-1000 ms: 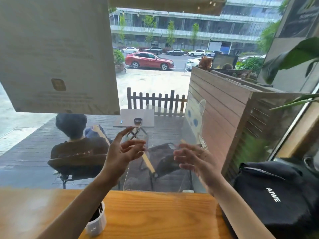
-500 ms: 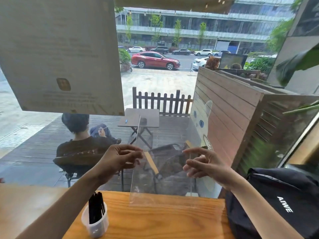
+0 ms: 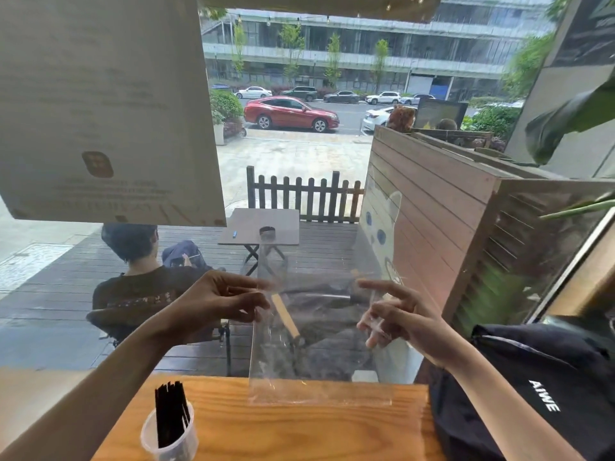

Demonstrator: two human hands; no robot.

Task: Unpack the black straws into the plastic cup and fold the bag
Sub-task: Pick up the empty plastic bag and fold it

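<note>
Clear bag (image 3: 316, 344) hangs pinched between left fingers (image 3: 256, 299) and right fingers (image 3: 376, 324), both closed on it.

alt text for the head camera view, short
Two bare hands, left hand and right hand, hold an empty clear plastic bag upright above a wooden table at a window. Black straws already stand in a plastic cup at lower left; a black backpack sits to the right.

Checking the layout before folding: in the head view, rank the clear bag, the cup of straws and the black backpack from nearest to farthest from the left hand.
1. Clear bag, at the left hand's fingertips.
2. Cup, below on the table.
3. Backpack, far right.
</note>
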